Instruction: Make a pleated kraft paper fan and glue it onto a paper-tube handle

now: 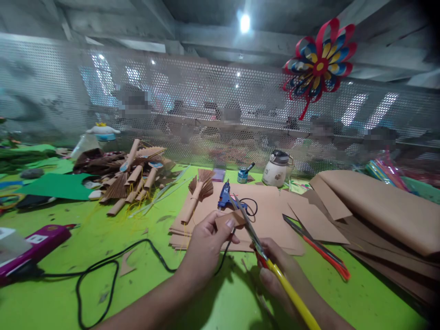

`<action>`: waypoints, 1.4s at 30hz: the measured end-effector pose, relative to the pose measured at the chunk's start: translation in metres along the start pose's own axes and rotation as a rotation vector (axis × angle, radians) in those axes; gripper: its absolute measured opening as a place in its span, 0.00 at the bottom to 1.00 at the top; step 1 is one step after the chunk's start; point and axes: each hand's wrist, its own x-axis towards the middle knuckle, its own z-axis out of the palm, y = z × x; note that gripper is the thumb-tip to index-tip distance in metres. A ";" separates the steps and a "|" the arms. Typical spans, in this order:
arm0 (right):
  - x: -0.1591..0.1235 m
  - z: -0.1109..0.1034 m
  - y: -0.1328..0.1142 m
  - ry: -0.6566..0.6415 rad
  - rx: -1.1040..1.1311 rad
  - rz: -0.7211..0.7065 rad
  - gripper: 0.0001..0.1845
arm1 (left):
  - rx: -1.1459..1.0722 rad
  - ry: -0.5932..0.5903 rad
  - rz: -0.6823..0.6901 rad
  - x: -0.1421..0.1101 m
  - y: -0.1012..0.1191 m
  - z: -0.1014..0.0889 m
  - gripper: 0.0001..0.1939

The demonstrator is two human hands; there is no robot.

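Note:
My left hand (202, 247) pinches a small piece of brown paper (223, 222) between thumb and fingers. My right hand (280, 272) grips scissors (253, 234) with a yellow and red handle. Their blades are parted and point up beside the right end of the paper piece; whether they touch it I cannot tell. Just beyond my left hand lies a blue glue gun (224, 196) on a stack of brown paper sheets (271, 201). A pleated paper fan with a rolled handle (195, 197) rests on the stack's left side.
More paper fans (137, 176) are piled at the left. A purple power strip (44, 250) and a looping black cord (115, 261) lie on the green table (161, 298). At right are red-handled scissors (319, 250) and a large brown paper roll (381, 201). A bottle (276, 169) stands behind.

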 end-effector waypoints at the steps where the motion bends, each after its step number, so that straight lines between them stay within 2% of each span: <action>1: 0.000 0.000 0.000 0.002 -0.008 -0.002 0.29 | -0.003 -0.006 0.002 0.001 -0.001 0.000 0.09; 9: 0.000 -0.003 -0.004 -0.001 -0.038 -0.016 0.30 | -0.114 -0.044 -0.005 0.007 -0.008 -0.005 0.09; 26: -0.001 -0.001 0.000 0.003 -0.031 0.005 0.30 | -0.123 -0.048 -0.003 0.009 -0.014 -0.008 0.09; 42: -0.003 -0.003 -0.002 -0.015 -0.020 -0.009 0.29 | -0.153 0.044 -0.025 0.012 -0.011 -0.011 0.11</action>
